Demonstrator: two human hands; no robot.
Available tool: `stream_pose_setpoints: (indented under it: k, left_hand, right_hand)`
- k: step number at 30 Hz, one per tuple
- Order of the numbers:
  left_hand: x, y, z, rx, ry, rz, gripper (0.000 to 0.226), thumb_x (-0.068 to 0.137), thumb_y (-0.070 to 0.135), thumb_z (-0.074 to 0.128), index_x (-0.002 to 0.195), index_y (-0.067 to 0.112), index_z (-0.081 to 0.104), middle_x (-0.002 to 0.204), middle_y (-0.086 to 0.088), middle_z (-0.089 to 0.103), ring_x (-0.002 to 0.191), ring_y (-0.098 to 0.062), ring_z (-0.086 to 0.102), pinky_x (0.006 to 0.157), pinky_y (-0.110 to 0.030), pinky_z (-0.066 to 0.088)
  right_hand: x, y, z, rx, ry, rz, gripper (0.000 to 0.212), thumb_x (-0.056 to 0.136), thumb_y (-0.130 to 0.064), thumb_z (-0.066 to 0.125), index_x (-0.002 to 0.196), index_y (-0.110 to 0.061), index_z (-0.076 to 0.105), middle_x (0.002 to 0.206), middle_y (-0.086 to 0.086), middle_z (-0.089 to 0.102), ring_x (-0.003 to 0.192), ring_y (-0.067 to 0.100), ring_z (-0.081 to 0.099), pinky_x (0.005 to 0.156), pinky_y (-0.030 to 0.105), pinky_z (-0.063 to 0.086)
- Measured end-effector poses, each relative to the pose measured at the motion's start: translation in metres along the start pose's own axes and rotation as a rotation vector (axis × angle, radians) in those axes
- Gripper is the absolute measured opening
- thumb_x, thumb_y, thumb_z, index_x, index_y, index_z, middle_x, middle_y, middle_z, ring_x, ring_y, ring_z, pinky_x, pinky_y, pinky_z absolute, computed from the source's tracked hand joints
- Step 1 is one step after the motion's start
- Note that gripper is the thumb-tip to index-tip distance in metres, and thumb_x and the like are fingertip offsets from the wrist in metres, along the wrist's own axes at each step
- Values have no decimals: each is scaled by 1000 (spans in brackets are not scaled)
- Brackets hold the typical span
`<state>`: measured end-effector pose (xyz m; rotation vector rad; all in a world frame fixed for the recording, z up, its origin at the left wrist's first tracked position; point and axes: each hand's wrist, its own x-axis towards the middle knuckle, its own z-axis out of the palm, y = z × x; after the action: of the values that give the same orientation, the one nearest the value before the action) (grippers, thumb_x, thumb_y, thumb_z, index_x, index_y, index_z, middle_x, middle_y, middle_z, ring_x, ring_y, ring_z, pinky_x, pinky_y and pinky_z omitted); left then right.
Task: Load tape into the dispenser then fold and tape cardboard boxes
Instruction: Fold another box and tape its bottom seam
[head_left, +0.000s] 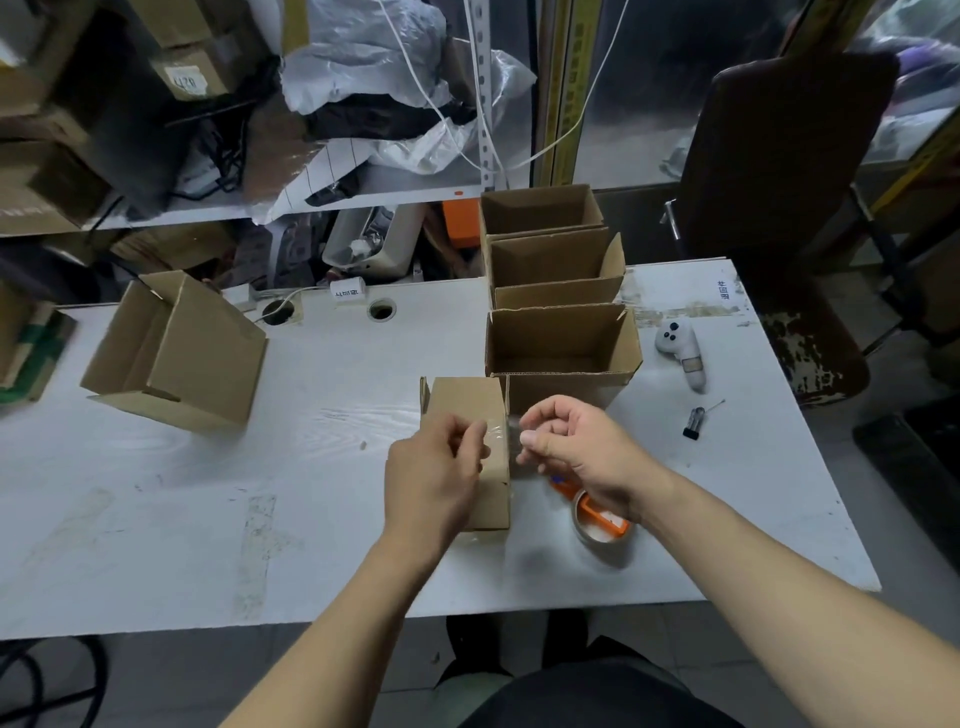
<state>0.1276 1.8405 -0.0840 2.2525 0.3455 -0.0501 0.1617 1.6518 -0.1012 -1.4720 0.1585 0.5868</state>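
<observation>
The bench (322, 395) is a white board, scuffed and stained, with two round cable holes near its far edge; shelving crammed with cartons, plastic sheeting and cables stands behind it, and a dark chair (779, 171) sits off its far right corner. Near the front edge, right of centre, a small closed cardboard box (470, 405) rests on the bench; the left hand (434, 475) and the right hand (574, 447) each pinch an end of a clear strip of tape (501, 431) stretched over the box's right edge, fingers curled. Just right of the box, partly under the right wrist, lies the orange tape dispenser (602, 522) with its roll. Three open boxes (561, 332) line up from the box toward the far edge; another open box (176, 353) lies tipped toward the left edge; a white handheld controller (680, 348) and a black binder clip (695, 422) lie toward the right edge.
</observation>
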Motion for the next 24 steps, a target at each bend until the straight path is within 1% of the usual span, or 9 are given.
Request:
stream_pose_setpoints:
  k: [3,6,8,11,15,18,20,21,24]
  left_hand:
    - [-5,-11,18,316,118,190,25,104,39,57,88,20,63,73,-2,71,66,-31,66,58,-36,45]
    - [-4,-14,27,497,75,187,28,109,40,42,94,20,56,86,-5,70,75,-35,64,61,-35,35]
    - [-2,-18,30,526,62,177,30,110,41,37,96,21,54,90,-5,69,79,-34,63,62,-35,33]
    - [0,-24,34,556,58,217,29,110,40,39,92,20,51,83,-5,68,74,-33,63,59,-35,33]
    - [2,-38,39,565,102,303,29,103,30,55,77,19,50,64,-4,58,55,-31,57,48,-31,28]
    - [5,-42,42,631,207,408,31,98,33,50,72,17,51,59,-5,53,50,-30,52,44,-33,30]
    - [6,-44,42,651,238,397,29,96,38,52,80,14,56,65,-8,55,58,-33,55,48,-38,37]
    - [7,-45,41,654,232,329,32,94,44,55,90,12,58,72,-9,58,65,-34,57,53,-40,42]
    - [6,-48,35,643,195,90,62,89,60,61,123,9,55,104,-11,60,94,-36,56,74,-46,45]
  right_hand:
    - [1,25,14,-86,123,-11,15,103,-8,60,116,-17,59,80,6,72,81,18,69,70,27,53]
    - [0,37,24,-231,245,-38,14,107,-16,54,118,-25,54,85,3,70,85,16,66,75,26,51]
    - [-1,42,28,-283,306,-64,15,107,-18,53,120,-26,51,88,3,68,87,14,64,75,21,48]
    - [0,51,35,-335,361,-80,15,108,-20,52,120,-26,47,85,1,64,86,13,61,70,17,43]
    - [4,64,45,-364,375,-92,17,108,-20,49,124,-24,44,86,1,60,84,12,58,73,27,49]
    - [6,68,51,-407,359,-122,22,109,-21,48,130,-23,42,88,-1,60,86,12,59,75,26,49]
    - [6,70,54,-403,359,-136,25,110,-21,46,134,-23,41,90,-2,59,87,11,59,73,19,47]
    - [6,71,55,-396,363,-135,26,110,-22,46,136,-23,40,92,-1,58,87,10,59,73,18,47]
    - [6,79,51,-404,320,-82,37,109,-22,48,144,-27,36,98,-3,58,92,11,60,79,21,50]
